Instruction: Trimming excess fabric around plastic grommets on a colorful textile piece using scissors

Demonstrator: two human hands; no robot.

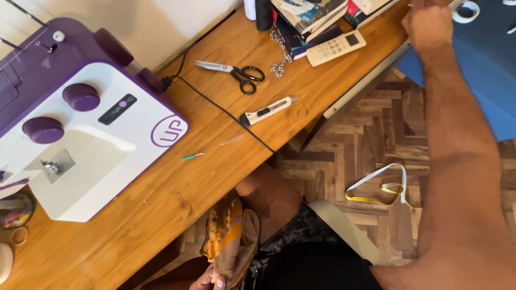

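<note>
- Right now left hand [210, 279] at bottom edge, only partly in frame: fingers pinched on the lower end of a striped orange-and-brown cloth [228, 241], one painted nail showing.
- Cloth hangs bunched below the table edge, over the person's lap, just beside the bare knee [269, 196].
- Right hand [428, 24] far up at top right, arm stretched full length; fingers curled in, back of hand to camera, cannot tell whether they grip anything.
- Right hand sits at the far end of the wooden table [161, 215], touching or just over the edge of a blue cloth surface [484, 70]; cannot tell which.
- White tape roll [465, 11] just beside the right hand on the blue surface.
- Near that hand on the table: white remote control [336, 48], stack of books [312, 19], metal chain [278, 53].
- Mid table: black-handled scissors [234, 72], white utility knife [267, 110], thin green-tipped pin [192, 157], black cable [226, 113] running across to the edge.
- Left side: white and purple sewing machine [86, 123].
- On the parquet floor [365, 139]: yellow-white measuring tape [381, 188], looped, well apart from both hands.
</note>
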